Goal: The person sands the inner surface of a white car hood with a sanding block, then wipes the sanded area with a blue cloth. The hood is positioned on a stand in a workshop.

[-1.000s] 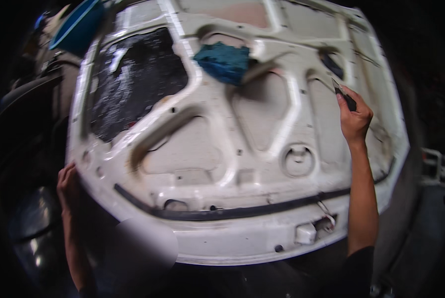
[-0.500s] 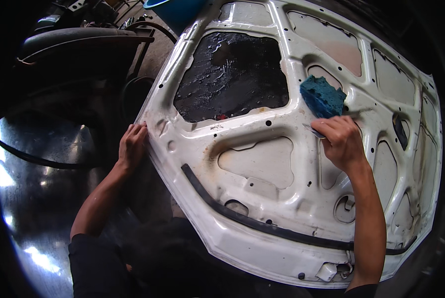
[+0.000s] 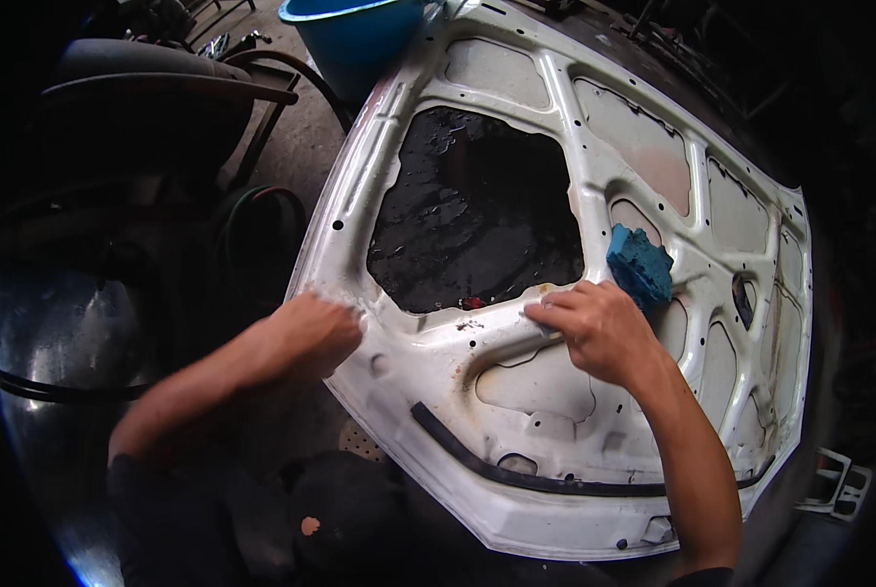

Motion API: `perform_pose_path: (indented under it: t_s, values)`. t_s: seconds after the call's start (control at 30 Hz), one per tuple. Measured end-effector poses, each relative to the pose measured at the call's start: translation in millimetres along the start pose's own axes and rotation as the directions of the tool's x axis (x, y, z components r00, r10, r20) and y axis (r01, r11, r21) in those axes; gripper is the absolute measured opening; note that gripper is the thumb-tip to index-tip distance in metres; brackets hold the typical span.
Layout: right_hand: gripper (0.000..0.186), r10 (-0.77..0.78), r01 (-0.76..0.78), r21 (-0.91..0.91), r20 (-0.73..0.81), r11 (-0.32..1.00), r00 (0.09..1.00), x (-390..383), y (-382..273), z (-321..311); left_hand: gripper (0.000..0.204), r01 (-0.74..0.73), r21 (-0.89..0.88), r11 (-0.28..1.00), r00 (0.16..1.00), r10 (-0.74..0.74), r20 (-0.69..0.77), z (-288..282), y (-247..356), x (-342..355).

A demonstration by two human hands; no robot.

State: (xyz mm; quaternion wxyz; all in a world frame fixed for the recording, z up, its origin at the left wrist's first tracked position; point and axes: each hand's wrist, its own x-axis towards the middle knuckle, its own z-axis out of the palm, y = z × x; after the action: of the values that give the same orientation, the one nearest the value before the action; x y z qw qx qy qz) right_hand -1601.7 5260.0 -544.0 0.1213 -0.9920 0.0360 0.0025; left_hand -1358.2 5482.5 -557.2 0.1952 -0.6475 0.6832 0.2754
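Note:
In front of me lies the inner side of a white car hood (image 3: pixel 516 342), with ribs and cut-outs. My left hand (image 3: pixel 311 335), slightly blurred, is closed in a fist over the hood's left edge; its fingertips are hidden. Pinched over the rib below the large black opening is my right hand (image 3: pixel 599 333), with a small thin grey piece (image 3: pixel 553 331) mostly hidden under its fingers. A torn blue sponge (image 3: pixel 639 266) rests on the hood just beyond that hand. The black sheet (image 3: pixel 477 210) inside the opening looks wet, with a small red spot at its near edge.
A blue basin (image 3: pixel 355 44) stands at the hood's far left corner. A black rubber strip (image 3: pixel 516 477) runs along the near side. Dark metal parts and a hose (image 3: pixel 232 220) lie to the left, and a white frame (image 3: pixel 839 486) is low on the right.
My view has shifted, so the hood sits lower. My left hand has moved from gripping the outer edge onto the hood's border. My right hand has slid left along the rib, away from the sponge.

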Motion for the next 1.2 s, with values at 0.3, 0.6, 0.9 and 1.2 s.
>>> perform_pose_path:
  t_s: [0.3, 0.6, 0.9, 1.2]
  values:
    - [0.036, 0.098, -0.071, -0.192, 0.134, 0.979, 0.986, -11, 7, 25, 0.076, -0.276, -0.037, 0.961, 0.938, 0.261, -0.227, 15, 55, 84]
    - [0.045, 0.122, -0.102, -0.155, 0.126, 0.983, 0.984, 5, 7, 36, 0.08, -0.316, -0.259, 0.913, 0.866, 0.166, -0.472, 50, 49, 94]
    - [0.042, 0.104, -0.102, -0.027, 0.058, 0.994, 0.993, -1, -15, 65, 0.032, -0.37, -0.202, 0.907, 0.909, 0.309, -0.28, -6, 12, 105]
    - [0.041, 0.263, -0.263, 0.007, -0.088, 0.965, 0.961, 15, -49, 99, 0.04, -0.008, -0.189, 0.982, 0.99, 0.034, 0.134, -66, 8, 160]
